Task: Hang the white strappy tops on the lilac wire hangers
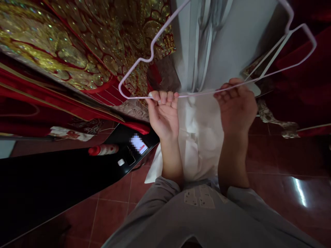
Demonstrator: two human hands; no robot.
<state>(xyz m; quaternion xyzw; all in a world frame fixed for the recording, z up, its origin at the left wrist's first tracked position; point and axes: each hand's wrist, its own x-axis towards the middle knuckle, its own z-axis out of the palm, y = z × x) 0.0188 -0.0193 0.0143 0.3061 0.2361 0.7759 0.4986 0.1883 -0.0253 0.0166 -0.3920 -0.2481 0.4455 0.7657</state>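
A thin white wire hanger (155, 39) is held up in front of me, its bottom bar running across the middle. My left hand (164, 113) is closed with its fingers curled over that bar near its left end. My right hand (236, 105) grips the bar further right, fingers wrapped round it. Beneath both hands hangs a white satin garment (200, 141), reaching down between my forearms. It seems to hang from the bar, though the join is hidden.
A red and gold embroidered garment (77, 44) fills the upper left. A black surface (46, 182) at the left carries a red-capped bottle (103, 150) and a phone (139, 144). Red floor tiles (279, 179) lie below. Dark red cloth (305, 86) hangs at the right.
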